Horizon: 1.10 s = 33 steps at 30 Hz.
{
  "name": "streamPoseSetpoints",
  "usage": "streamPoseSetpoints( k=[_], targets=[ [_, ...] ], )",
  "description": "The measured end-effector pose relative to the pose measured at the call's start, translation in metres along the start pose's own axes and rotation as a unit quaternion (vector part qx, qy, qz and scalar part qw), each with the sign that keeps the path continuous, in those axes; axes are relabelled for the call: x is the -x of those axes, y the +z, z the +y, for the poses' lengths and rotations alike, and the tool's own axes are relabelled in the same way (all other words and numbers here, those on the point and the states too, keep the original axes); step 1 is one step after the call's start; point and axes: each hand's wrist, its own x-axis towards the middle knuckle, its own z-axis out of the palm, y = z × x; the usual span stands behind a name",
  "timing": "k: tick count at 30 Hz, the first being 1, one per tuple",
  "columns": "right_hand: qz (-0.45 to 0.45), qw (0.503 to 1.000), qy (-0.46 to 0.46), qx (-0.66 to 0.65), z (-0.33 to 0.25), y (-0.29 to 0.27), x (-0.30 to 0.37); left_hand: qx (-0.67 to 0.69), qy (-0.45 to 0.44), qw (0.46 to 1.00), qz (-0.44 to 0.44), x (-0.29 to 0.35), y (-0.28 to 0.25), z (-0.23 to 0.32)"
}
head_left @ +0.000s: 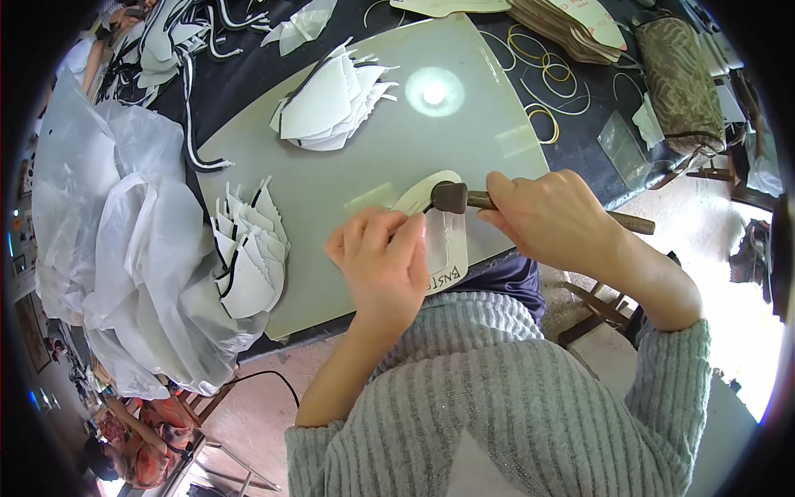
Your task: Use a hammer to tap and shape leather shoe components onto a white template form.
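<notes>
Grey sleeve nearest. Left hand flat, fingers pressing white cutout at the pale board's near edge. Right hand gripping hammer, head on cutout. Board centre open; stacks left and far.

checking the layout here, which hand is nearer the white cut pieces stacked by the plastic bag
Left. The left hand lies just right of the stack of white cut pieces; the right hand, gripping the hammer, is farther right.

Large crumpled clear plastic bag at table's left edge; no labels, signs, screens
</notes>
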Motion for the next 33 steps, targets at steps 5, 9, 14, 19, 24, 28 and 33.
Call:
streamPoseSetpoints(
  k=[5,9,14,19,24,28,33],
  targets=[
    [0.004,1.0,-0.007,0.0,-0.001,-0.004,0.001,-0.166,0.079,0.982,0.033,0.006,0.008,0.005],
    [0.142,0.987,-0.054,-0.042,-0.005,-0.008,0.005,-0.133,0.072,0.987,0.045,0.007,0.01,0.001],
    [0.045,0.999,-0.018,0.009,-0.005,0.0,0.006,-0.108,0.055,0.992,0.025,0.005,0.007,0.003],
    [0.136,0.989,-0.033,-0.046,-0.012,-0.002,0.007,-0.121,0.055,0.991,0.026,0.006,0.006,0.005],
    [0.043,0.999,0.009,-0.006,-0.01,0.014,0.006,-0.018,-0.017,0.999,0.024,0.006,0.0,0.002],
    [0.044,0.999,0.015,-0.012,-0.011,0.014,0.007,-0.058,-0.004,0.998,0.021,0.011,-0.001,0.004],
    [0.054,0.998,0.009,-0.016,-0.009,0.014,0.005,-0.181,0.065,0.981,0.006,0.012,0.001,0.008]
  ],
)
